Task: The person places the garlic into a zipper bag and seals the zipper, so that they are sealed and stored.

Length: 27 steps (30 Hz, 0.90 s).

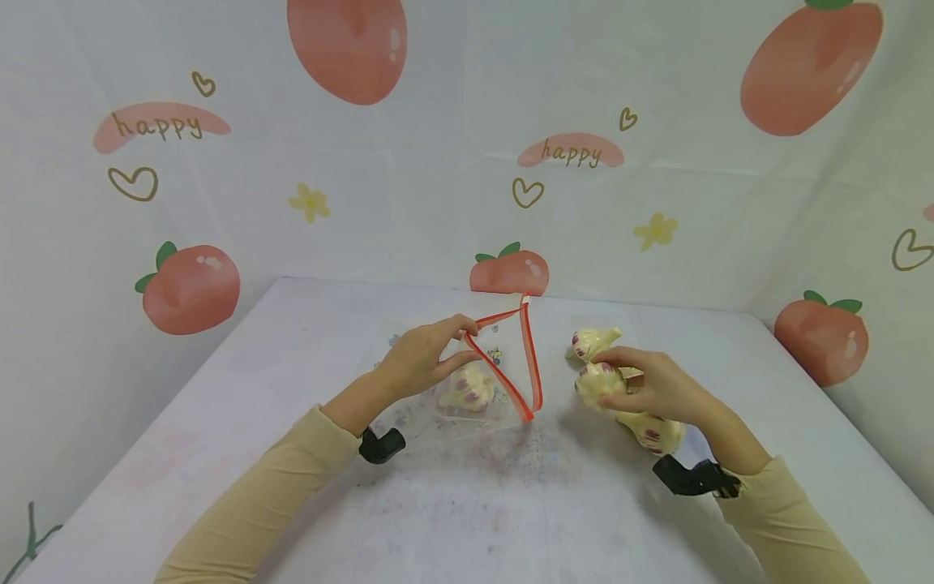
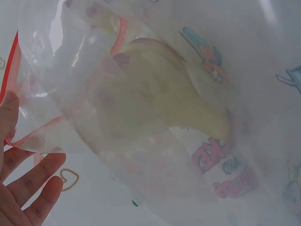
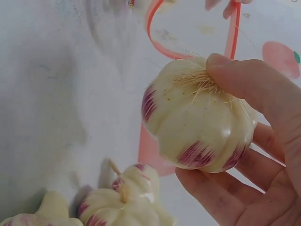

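A clear zip bag (image 1: 416, 418) with red edging lies on the table, its mouth spread toward the right. My left hand (image 1: 423, 357) pinches the bag's red rim between thumb and fingers. Inside the bag rests one garlic bulb (image 1: 469, 387), blurred through the plastic in the left wrist view (image 2: 155, 89). In my right hand (image 1: 660, 389) is a second garlic bulb (image 3: 197, 117), cream with purple streaks, its roots turned toward the thumb. Two more bulbs lie near that hand: one behind it (image 1: 593, 344) and one in front of it (image 1: 655, 434).
A white table (image 1: 452, 519) carries everything. Behind it hangs a white cloth (image 1: 438, 178) printed with fruit, hearts and the word "happy". Black straps (image 1: 693, 477) sit around both wrists. A dark green thin object (image 1: 32, 535) shows at the lower left edge.
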{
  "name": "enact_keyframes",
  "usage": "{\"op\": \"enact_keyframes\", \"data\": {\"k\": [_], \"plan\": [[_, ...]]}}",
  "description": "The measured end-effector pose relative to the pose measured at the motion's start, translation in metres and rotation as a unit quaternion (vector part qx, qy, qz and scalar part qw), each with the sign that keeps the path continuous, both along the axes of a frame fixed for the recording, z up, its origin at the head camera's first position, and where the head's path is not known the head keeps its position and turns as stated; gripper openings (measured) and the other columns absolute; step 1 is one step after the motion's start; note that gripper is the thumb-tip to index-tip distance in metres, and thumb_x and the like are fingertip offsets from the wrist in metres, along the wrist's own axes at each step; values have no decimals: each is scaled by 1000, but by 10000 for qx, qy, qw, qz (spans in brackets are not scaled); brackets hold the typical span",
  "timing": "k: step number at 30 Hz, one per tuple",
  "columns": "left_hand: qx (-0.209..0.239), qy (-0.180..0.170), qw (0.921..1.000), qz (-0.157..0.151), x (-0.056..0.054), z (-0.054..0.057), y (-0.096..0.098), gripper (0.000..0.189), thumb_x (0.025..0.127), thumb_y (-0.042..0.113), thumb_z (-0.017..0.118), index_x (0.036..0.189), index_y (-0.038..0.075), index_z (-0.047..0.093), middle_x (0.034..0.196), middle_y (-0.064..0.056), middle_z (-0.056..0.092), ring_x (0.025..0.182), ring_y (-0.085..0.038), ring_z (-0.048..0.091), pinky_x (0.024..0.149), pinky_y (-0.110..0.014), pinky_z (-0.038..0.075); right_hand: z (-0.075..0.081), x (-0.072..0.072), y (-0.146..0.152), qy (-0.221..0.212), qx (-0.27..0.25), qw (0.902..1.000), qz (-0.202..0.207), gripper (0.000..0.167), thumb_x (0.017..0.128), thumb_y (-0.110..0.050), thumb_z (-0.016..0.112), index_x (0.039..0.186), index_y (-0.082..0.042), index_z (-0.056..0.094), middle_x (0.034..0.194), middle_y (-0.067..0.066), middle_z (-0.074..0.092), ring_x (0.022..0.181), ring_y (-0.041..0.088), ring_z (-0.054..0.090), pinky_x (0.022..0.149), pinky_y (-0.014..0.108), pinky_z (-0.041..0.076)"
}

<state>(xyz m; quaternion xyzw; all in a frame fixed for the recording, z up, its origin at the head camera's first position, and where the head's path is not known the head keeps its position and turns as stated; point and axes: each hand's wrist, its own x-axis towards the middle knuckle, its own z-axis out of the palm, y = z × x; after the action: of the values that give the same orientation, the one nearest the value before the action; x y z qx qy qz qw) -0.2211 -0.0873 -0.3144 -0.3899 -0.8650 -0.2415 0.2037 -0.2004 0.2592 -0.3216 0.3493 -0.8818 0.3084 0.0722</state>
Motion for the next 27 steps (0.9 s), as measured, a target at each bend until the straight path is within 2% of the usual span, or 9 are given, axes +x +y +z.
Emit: {"op": "enact_keyframes", "data": {"k": [9,17,27], "plan": [[-39,30,10000,17,-1,0,0,32,84,22,70,110,10,54,99,-1,68,83,-19,69,53,-18,39,5,-2,-3,50,-120,9998,-153,46,70,-8,80,112,-2,61,106,11,65,96,-14,51,68,21,55],[-70,-13,10000,56,-2,-2,0,32,84,22,69,110,11,54,99,-1,68,83,-19,68,53,-18,38,9,-1,-7,124,-88,9992,-359,46,72,-9,79,114,-3,59,112,13,63,96,-15,48,72,18,54],[-64,49,10000,31,-1,-1,1,32,84,21,69,109,10,54,100,-1,68,85,-18,69,54,-18,40,13,0,-13,346,-403,9983,-245,48,71,-6,79,114,-2,59,112,15,64,94,-14,52,74,12,52]]}}
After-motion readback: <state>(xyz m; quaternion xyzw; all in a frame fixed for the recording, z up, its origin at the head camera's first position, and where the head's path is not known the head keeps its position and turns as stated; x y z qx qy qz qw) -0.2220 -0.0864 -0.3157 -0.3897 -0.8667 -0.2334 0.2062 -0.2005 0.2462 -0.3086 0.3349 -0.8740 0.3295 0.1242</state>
